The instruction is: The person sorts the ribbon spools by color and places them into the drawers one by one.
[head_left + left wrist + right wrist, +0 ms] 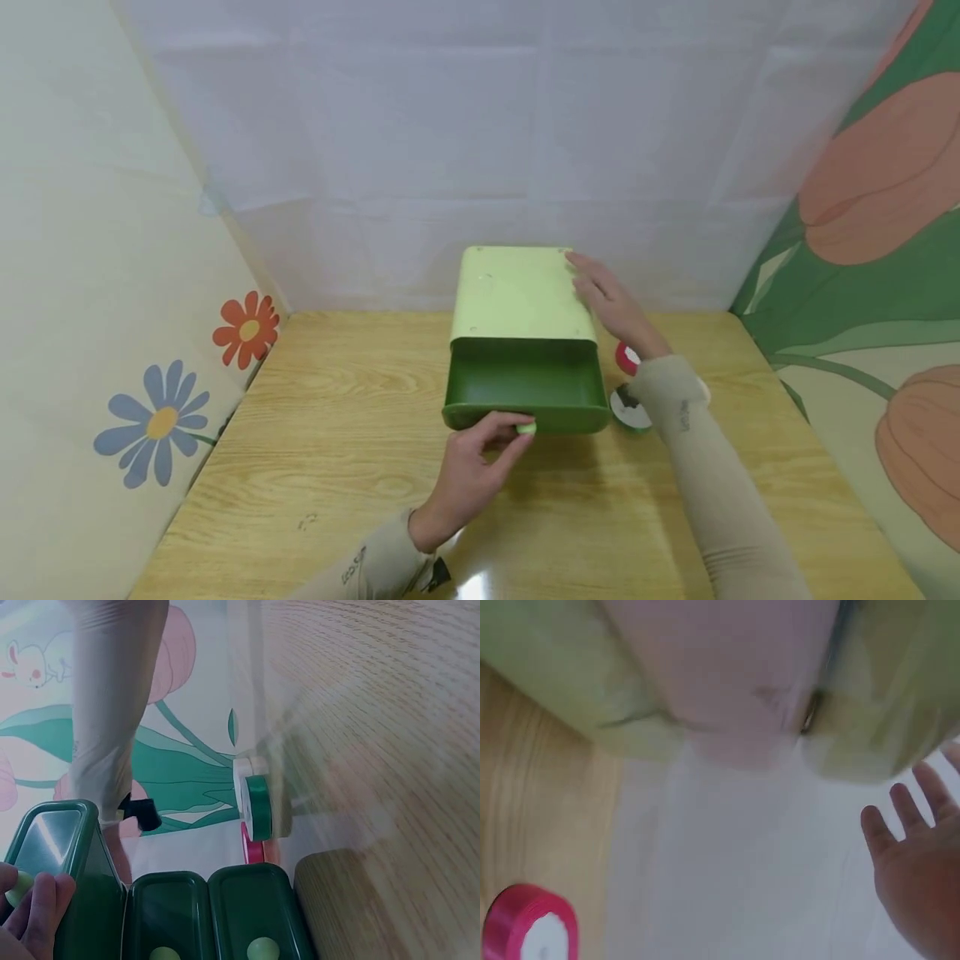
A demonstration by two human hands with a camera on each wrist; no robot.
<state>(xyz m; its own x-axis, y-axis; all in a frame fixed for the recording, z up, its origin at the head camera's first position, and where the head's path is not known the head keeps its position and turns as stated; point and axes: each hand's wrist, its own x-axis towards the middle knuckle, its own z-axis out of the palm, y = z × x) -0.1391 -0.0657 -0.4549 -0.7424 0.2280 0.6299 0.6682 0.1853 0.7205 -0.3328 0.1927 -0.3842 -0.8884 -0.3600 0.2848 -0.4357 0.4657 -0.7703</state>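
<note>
A small light-green cabinet (pixel 525 292) stands on the table with its green top drawer (pixel 525 379) pulled out; the drawer's inside looks bare. My left hand (pixel 472 467) pinches the round light-green knob (pixel 527 428) on that drawer's front between thumb and fingers. Two lower drawers (pixel 169 915) with knobs are shut, as the left wrist view shows. My right hand (pixel 613 307) is at the cabinet's right top edge, fingers extended; the right wrist view shows them spread. Whether it touches the cabinet, I cannot tell.
Right of the cabinet are a pink-red ribbon roll (pixel 627 358) and a green ribbon roll (pixel 630 408). A white roll (pixel 704 390) is mostly hidden behind the right sleeve. A white sheet (pixel 405 150) hangs behind the wooden table (pixel 322 442); flowered panels flank both sides.
</note>
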